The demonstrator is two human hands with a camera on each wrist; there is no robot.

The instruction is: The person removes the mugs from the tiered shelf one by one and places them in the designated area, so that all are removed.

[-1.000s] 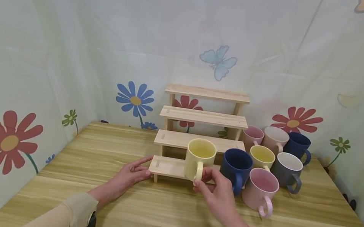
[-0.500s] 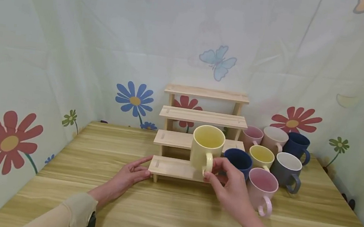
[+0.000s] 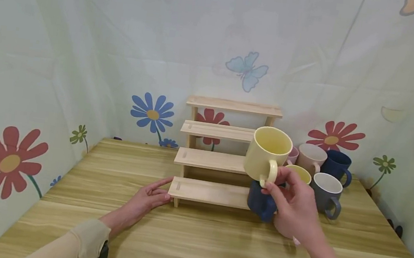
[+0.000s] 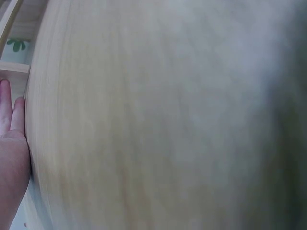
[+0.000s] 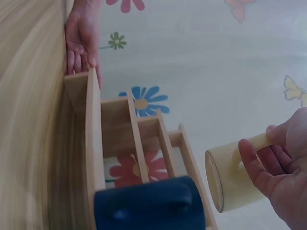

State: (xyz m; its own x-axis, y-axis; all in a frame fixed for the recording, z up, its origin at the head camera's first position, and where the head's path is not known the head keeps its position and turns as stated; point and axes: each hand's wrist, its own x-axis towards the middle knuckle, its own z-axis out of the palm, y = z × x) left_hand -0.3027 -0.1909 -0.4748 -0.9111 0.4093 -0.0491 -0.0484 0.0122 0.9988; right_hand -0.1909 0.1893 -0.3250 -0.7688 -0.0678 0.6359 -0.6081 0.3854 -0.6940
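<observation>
My right hand pinches the handle of a pale yellow mug, held in the air, slightly tilted, above a dark blue mug. In the right wrist view the yellow mug shows its base, with my fingers round its handle. The dark blue mug stands at the right end of the lowest step of a wooden tiered stand. My left hand rests on the table with straight fingers touching the left end of that lowest step. Part of a pink mug is hidden behind my right hand.
Right of the stand, mugs are grouped on the wooden table: a grey mug, another yellow mug, a pale pink mug and a navy mug. A flower-printed cloth hangs behind and at the sides.
My right hand has lifted the yellow mug from near the lowest step, up and to the right, over the dark blue mug. My left hand has stayed at the stand's left end.
</observation>
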